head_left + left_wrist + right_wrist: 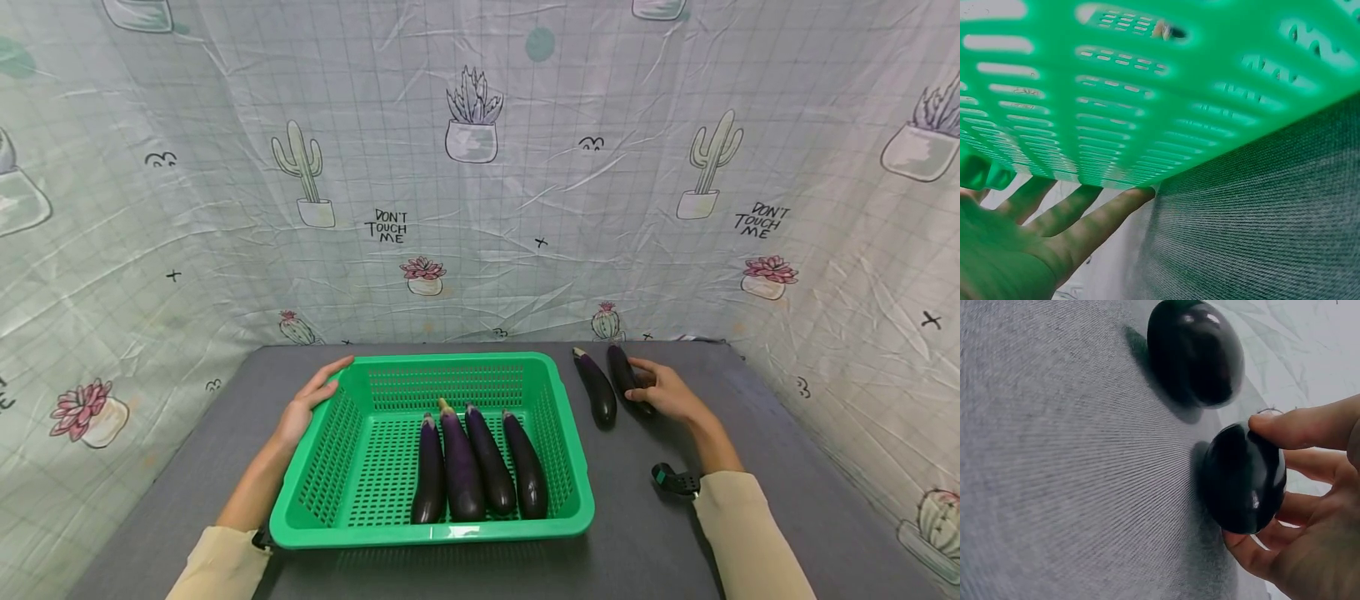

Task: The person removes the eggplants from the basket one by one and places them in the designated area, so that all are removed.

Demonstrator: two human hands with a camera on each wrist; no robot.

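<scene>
On the table (630, 517) stands the basket (450, 361), your left hand (302, 405) straight-fingered against its left side. Right of it, your right hand (666, 393) grips an eggplant (619, 367) beside a loose eggplant (596, 390). Four eggplants (462, 467) inside seem done; two left.

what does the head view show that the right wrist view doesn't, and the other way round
Only the head view: the green basket with four eggplants lying in it, the left hand at its side, and the lettering on the backdrop.

Only the right wrist view: the fine ribbed weave of the gray surface, and a close-up of the right hand with fingers reaching round the underside of the held eggplant.

Both: that grip, the loose eggplant beside it, the surface and some backdrop.
</scene>
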